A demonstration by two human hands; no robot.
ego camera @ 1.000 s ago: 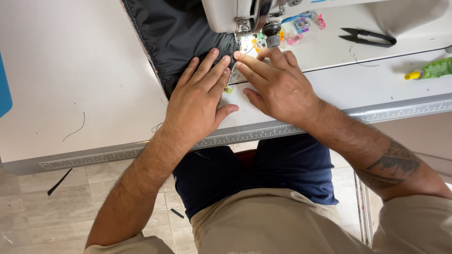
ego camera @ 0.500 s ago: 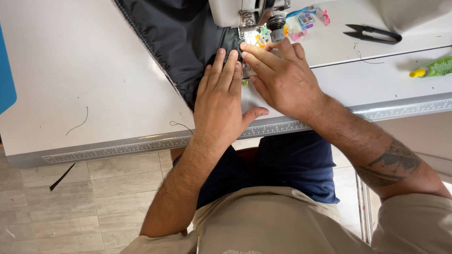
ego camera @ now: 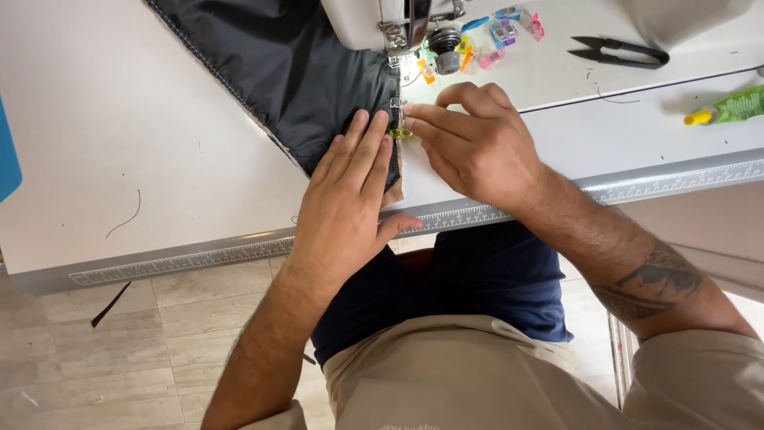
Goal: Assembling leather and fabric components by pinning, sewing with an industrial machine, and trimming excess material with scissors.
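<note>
Pressing flat on the black fabric (ego camera: 278,72), the left hand (ego camera: 346,199) lay palm-down with fingers spread, not gripping, just pinning the cloth to the white table (ego camera: 103,119). Head view only. The right hand (ego camera: 477,147) sat just right of the left fingertips, fingers curled with thumb and index tips pinching at the fabric edge by a small yellow-green clip (ego camera: 400,133); whether the clip itself was actually pinched, cannot tell, fingers hide it. The fabric's hemmed edge ran from that pinch straight up to the presser foot (ego camera: 395,57) of the white sewing machine (ego camera: 358,20), the bulk of the cloth spreading up and left of the flat hand.

Beyond the pinch, near the machine head, a heap of coloured clips (ego camera: 497,36) lay on the table; further right, black thread snips (ego camera: 621,52), and at far right a green bottle with a yellow tip (ego camera: 728,107). A loose thread (ego camera: 123,219) lay well left of the flat hand.

Step judged: feeding a clipped seam toward the needle, at the point where a clip gets close to the foot. Next move likely called for pulling that clip clear while the flat hand kept both layers aligned and the edge straight.
</note>
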